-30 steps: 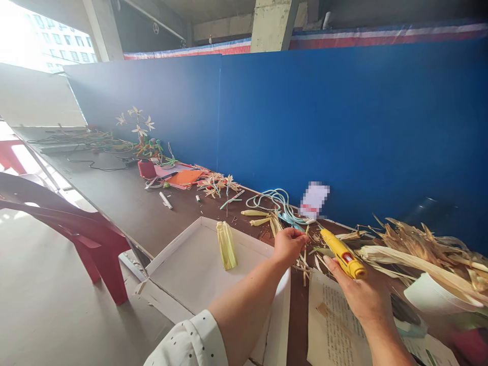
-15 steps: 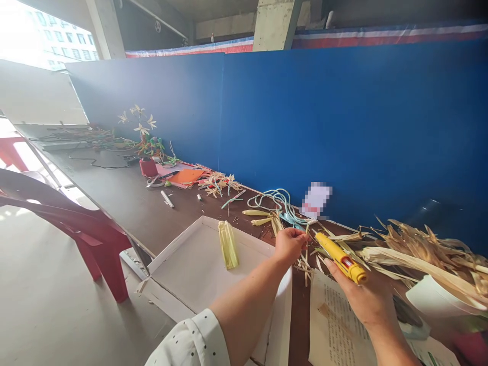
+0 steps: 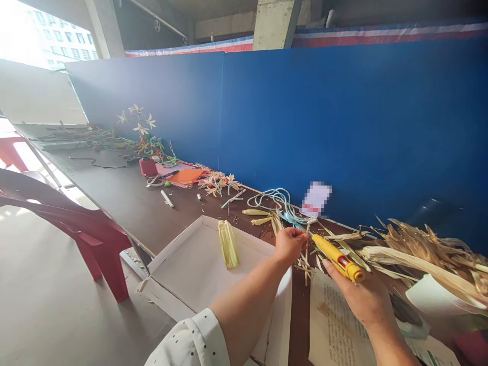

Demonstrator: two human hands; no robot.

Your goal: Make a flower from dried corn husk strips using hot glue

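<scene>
My right hand (image 3: 368, 300) is wrapped round a yellow hot glue gun (image 3: 336, 256), its nozzle pointing left toward my other hand. With fingers pinched together, my left hand (image 3: 286, 246) grips a thin pale strip (image 3: 307, 230), which looks like corn husk. The nozzle tip is right beside the fingertips; whether it touches the strip cannot be made out. Left of my forearm, a folded yellow-green corn husk piece (image 3: 227, 245) lies in a shallow white cardboard box (image 3: 179, 254). Short husk pieces (image 3: 261, 217) rest just beyond my left hand.
Dry corn husks (image 3: 427, 249) and a white bowl (image 3: 438, 297) are at the right, near a printed sheet (image 3: 335, 325). A pale blue cord (image 3: 280, 195) lies against the blue partition (image 3: 305, 117). Orange paper (image 3: 186, 176) and husk flowers sit farther left, beyond a red chair (image 3: 87, 244).
The glue gun in my right hand has shifted slightly left, bringing its nozzle closer to my left fingertips. My left hand stays nearly still.
</scene>
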